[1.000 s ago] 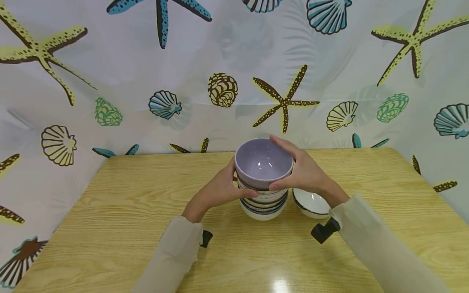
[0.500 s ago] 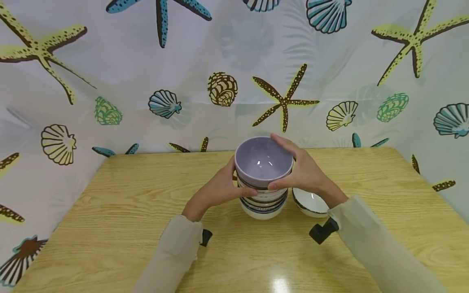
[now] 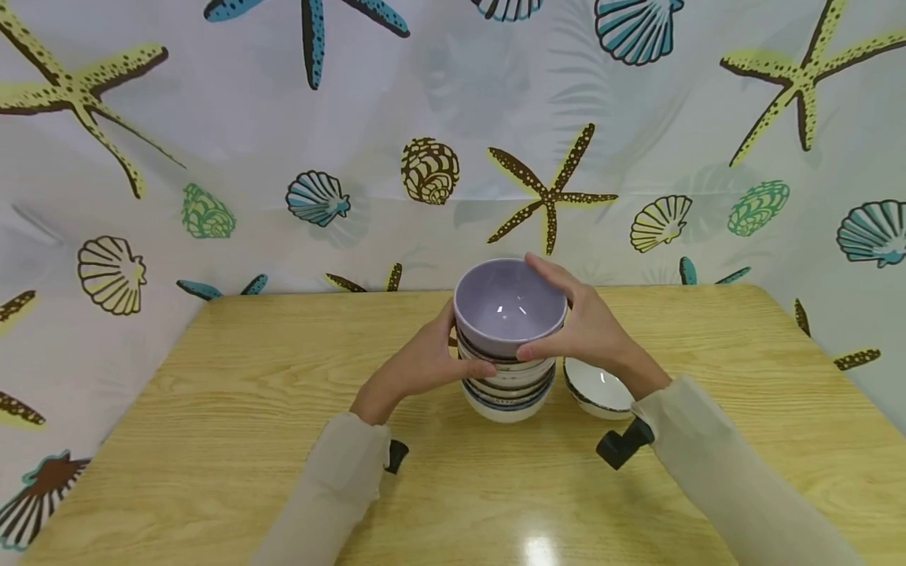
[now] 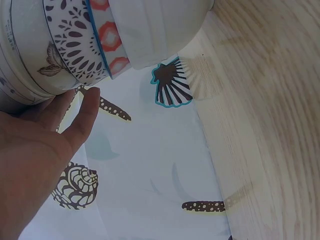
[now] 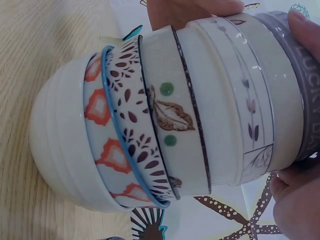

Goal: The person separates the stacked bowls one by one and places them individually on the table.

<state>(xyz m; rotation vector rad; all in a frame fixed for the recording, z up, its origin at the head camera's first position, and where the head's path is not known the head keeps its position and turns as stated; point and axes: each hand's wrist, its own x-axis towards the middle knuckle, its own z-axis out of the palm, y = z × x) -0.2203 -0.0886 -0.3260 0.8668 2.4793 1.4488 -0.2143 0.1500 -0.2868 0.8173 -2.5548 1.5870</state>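
Your left hand [image 3: 418, 359] grips the side of the bowl stack [image 3: 513, 383] standing on the surface [image 3: 283, 393], while your right hand [image 3: 591, 334] clasps the lavender bowl [image 3: 506, 303] at its top. A white, dark-rimmed bowl [image 3: 598, 386] sits just right of the stack.
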